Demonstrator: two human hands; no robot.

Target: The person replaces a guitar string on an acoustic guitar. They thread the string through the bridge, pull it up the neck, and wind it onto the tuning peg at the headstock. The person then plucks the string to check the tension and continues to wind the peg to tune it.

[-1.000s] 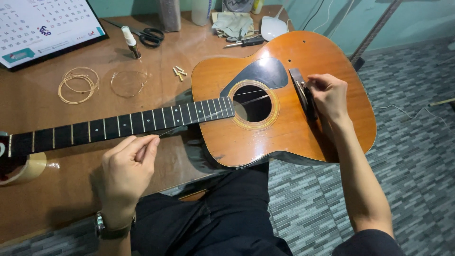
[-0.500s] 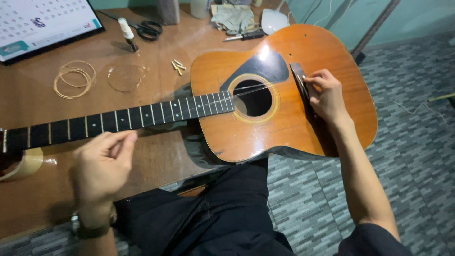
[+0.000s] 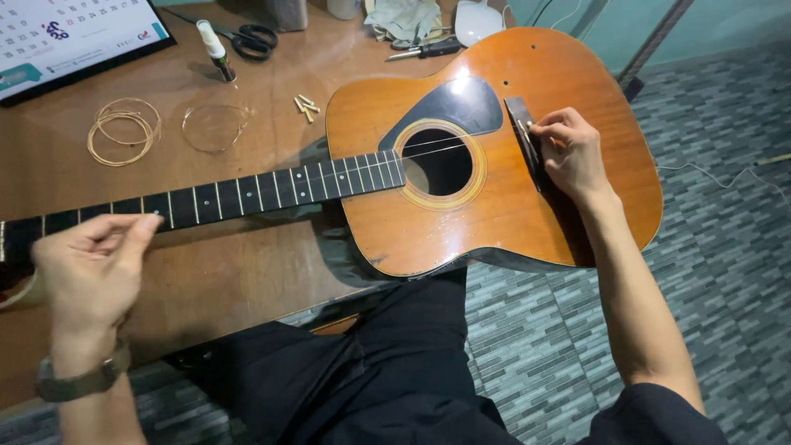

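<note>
On the guitar [image 3: 494, 165], lying flat across tabletop [image 3: 231, 280] and lap: right hand [image 3: 573, 152], grip pinched on a thin string [image 3: 428, 148] at the dark bridge [image 3: 526, 140]. Far along the neck [image 3: 247, 194], left hand [image 3: 91, 268], fingers pinched, maybe on string; cannot tell. Beyond: string coils [image 3: 124, 132], scissors [image 3: 251, 39].

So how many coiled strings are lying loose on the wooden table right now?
2. A thick golden coil of string lies near the calendar, and a thinner, paler coil sits just right of it, below the small white-capped bottle. Others may lie out of frame.
</note>
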